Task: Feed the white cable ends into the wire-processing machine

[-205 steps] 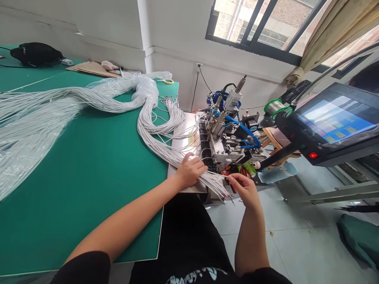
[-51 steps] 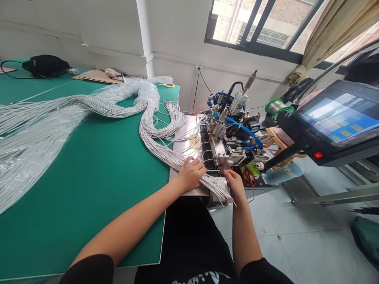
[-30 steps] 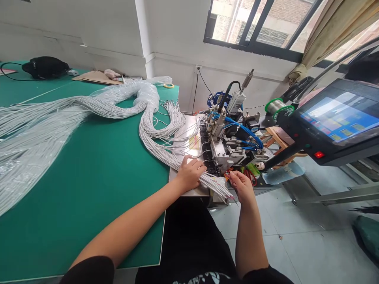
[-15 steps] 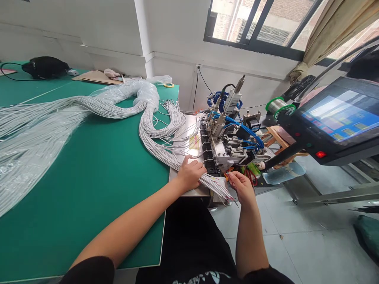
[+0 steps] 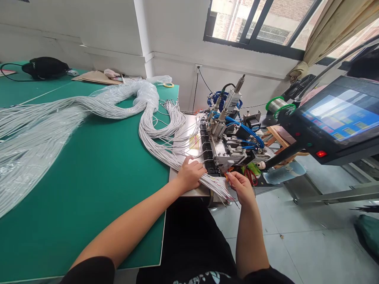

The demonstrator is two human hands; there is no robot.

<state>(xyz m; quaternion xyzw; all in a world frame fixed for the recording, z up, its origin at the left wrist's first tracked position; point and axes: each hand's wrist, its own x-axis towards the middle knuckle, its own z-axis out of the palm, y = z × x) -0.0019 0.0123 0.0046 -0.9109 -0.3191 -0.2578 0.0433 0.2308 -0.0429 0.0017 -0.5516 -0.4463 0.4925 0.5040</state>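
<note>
My left hand is closed over a bundle of white cables, near their stripped ends, at the metal plate of the machine. The cable ends fan out past the fingers toward the lower right. My right hand makes a pinch just right of these ends, beside the machine's front corner. What lies between its fingertips is too small to make out. Several single cables run from the bundle into the black row of holders on the machine.
A screen on a black arm stands at the right. Behind the machine sits a green spool of wire. More cables in plastic wrap lie across the green table. Red-handled scissors are near my right hand.
Almost nothing differs. Both hands keep their places, with only a very slight shift of the right fingertips.
</note>
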